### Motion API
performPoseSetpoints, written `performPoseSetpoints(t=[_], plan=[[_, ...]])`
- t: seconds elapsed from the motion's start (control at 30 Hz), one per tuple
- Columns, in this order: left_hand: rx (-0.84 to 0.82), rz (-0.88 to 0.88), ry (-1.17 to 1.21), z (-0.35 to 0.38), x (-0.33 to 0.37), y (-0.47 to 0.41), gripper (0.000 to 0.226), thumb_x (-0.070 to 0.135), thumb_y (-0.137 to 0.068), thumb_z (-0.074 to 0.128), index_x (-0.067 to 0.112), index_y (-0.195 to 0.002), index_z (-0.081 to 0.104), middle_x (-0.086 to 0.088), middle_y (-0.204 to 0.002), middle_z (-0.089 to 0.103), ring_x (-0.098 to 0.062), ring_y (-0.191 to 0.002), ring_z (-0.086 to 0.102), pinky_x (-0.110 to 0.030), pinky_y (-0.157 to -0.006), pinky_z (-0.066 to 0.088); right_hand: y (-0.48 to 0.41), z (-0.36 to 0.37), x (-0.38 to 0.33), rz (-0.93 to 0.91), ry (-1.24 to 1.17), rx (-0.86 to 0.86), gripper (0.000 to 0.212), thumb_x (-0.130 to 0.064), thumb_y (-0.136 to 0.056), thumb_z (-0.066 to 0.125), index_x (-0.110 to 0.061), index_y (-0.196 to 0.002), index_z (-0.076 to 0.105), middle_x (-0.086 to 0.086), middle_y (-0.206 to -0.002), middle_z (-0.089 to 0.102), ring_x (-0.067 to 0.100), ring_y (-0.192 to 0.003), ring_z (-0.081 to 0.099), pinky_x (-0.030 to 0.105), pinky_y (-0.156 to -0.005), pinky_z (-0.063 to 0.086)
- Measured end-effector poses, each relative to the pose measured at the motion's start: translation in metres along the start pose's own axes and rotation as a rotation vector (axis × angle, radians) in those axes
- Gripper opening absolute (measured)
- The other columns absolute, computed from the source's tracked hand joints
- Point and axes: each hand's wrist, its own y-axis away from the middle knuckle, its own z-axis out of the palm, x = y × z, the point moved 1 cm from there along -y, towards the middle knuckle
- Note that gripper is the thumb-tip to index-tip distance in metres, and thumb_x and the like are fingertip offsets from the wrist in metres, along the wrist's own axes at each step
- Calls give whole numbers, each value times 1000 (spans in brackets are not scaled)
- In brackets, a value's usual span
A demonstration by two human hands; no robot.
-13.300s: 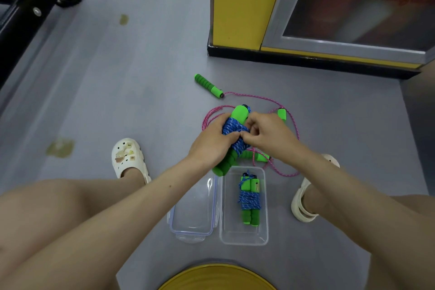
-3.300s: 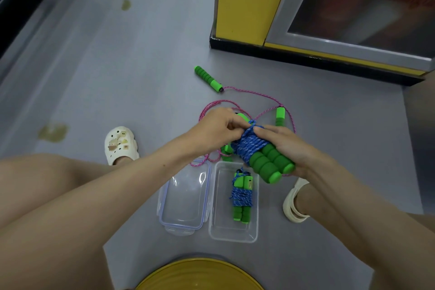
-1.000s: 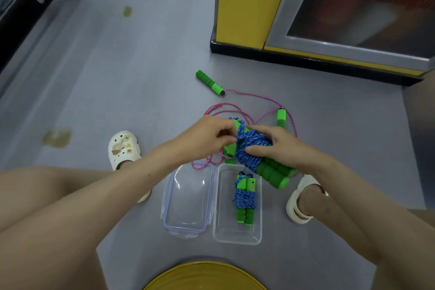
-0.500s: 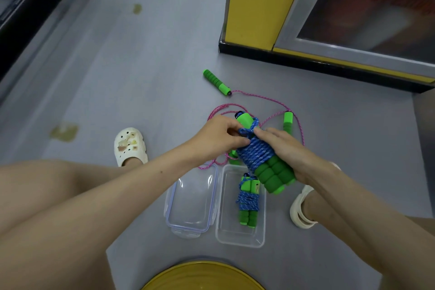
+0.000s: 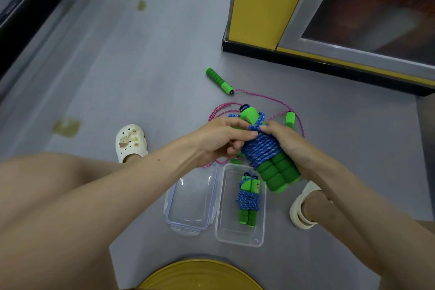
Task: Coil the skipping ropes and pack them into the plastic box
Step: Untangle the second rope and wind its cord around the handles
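Head view, looking down at a grey floor (image 5: 117, 66).

L forearm comes in from lower left, over the bare knee, wrist about straight. Left hand (image 5: 221, 139) sits knuckles up, thumb & forefinger pinching a bit of blue cord at the top of the wraps; other fingers curled under, against the bundle's left side.

R forearm comes in from lower right. Right hand (image 5: 284, 146) is wrapped round the right side of the blue rope bundle (image 5: 261, 148), palm against it, forefinger tip meeting the left thumb at the same bit of cord.

Bundle is held off the floor, tilted: green foam handle ends point down-right toward the person, other ends up & away. It hangs over the far edge of the plastic box (image 5: 240, 235).

Box lies open on the floor between the feet, w/ one coiled blue rope (image 5: 248, 198) inside, lengthwise. Lid (image 5: 190, 200) lies just beside it on the left, touching.

Pink rope (image 5: 266, 97) lies loose on the floor beyond the hands, its green handles well apart.

White shoe (image 5: 130, 141) left, another (image 5: 301, 209) right of the box. Yellow cabinet (image 5: 259, 0) top right, black frame (image 5: 35, 4) top left.
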Motion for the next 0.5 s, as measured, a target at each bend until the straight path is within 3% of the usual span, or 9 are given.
performPoseSetpoints(t=[0.07,0.13,0.27,0.37,0.5], plan=[[-48,-27,42,0,0,2,6,6,-91,58,10,-86,56,3,-44,42,-7,-35,32,-16,-39,29,2,0,1,34,-2,-36,20,-32,-92,51,-16,-97,60,11,-93,64,25,-84,62,46,-85,50],[-109,-38,66,1,1,4,18,13,-95,53,12,-76,53,4,-44,41,-6,-35,32,-17,-40,29,4,0,2,33,-14,-25,15,-31,-93,51,-17,-92,59,9,-90,63,23,-82,61,45,-84,50],[-93,-23,148,5,2,3,36,20,-99,48,17,-63,45,6,-41,30,-6,-36,28,-18,-41,31,6,-2,-2,2,-123,-22,10,-22,-94,50,-16,-93,58,3,-80,65,13,-68,64,28,-61,52],[-60,-37,98,4,4,0,30,14,-98,49,16,-68,47,7,-40,29,-5,-35,27,-17,-39,32,7,2,-3,-7,-90,-9,11,-19,-93,50,-17,-83,55,1,-74,60,10,-63,59,27,-61,49],[27,35,-260,4,3,-4,10,11,-95,57,9,-88,50,6,-37,37,-8,-34,34,-21,-41,35,7,6,-4,-8,-66,37,18,-20,-92,52,-19,-74,55,-2,-62,59,11,-55,58,27,-58,48]])
